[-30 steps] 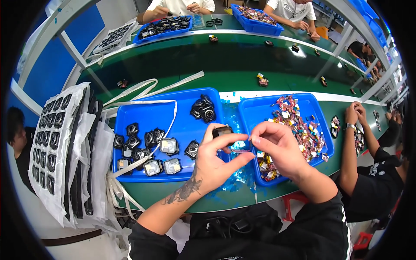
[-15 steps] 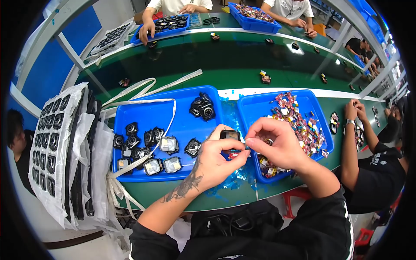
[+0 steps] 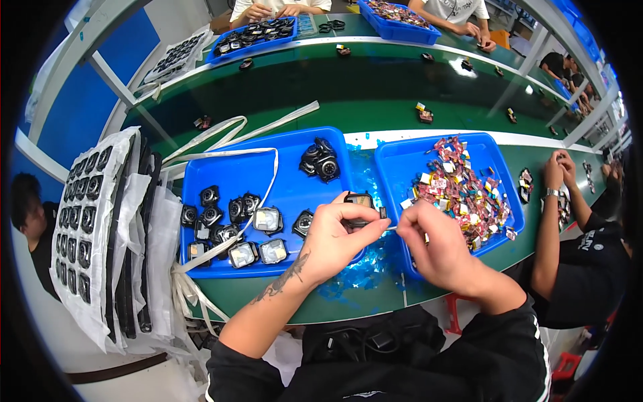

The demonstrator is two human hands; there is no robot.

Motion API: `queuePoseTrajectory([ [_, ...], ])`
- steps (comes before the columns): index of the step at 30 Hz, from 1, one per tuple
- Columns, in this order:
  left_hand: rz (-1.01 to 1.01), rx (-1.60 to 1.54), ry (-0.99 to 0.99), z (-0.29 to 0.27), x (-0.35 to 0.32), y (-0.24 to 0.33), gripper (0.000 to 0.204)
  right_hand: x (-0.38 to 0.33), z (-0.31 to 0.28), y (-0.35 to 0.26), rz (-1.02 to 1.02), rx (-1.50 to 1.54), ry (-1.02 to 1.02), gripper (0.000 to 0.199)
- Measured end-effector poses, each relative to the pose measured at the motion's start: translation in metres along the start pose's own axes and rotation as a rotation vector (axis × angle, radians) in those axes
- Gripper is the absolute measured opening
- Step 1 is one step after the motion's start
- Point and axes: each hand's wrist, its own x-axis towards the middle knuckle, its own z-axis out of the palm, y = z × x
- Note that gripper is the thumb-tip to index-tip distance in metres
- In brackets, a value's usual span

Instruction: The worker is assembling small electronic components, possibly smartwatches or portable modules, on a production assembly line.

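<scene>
My left hand [image 3: 341, 234] grips a black square watch case [image 3: 360, 200] between thumb and fingers, above the gap between two blue trays. Close to its right, my right hand [image 3: 439, 244] is closed in a pinch over the near left edge of the parts tray. A thin pale sliver shows between the left thumb and the right fingertips; I cannot make out what it is. The left blue tray [image 3: 234, 161] holds several watch cases, some with clear covers. Small red, white and yellow electronic parts [image 3: 462, 191] fill much of the right blue tray [image 3: 395, 161].
Stacked padded sheets of watch cases [image 3: 80, 214] stand at the left. White straps [image 3: 273, 181] drape across the left tray. Blue film scraps [image 3: 355, 275] litter the green bench. Beyond runs a green conveyor [image 3: 321, 87] with scattered parts. Co-workers sit across it and at right.
My right hand has curled and sits slightly lower. The red piece under my left fingers no longer shows. Across the conveyor, a co-worker's hand has drawn back from the belt.
</scene>
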Motion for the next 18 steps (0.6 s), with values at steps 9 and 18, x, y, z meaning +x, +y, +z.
queuePoseTrajectory([
  [9,-0.058,-0.096,-0.267,-0.002,0.002,-0.002,0.015,0.012,-0.008,0.011,0.165,0.575,-0.122,0.014],
  [18,0.142,-0.227,-0.016,0.006,0.000,-0.006,0.048,0.009,-0.012,0.000,0.201,0.245,0.099,0.011],
])
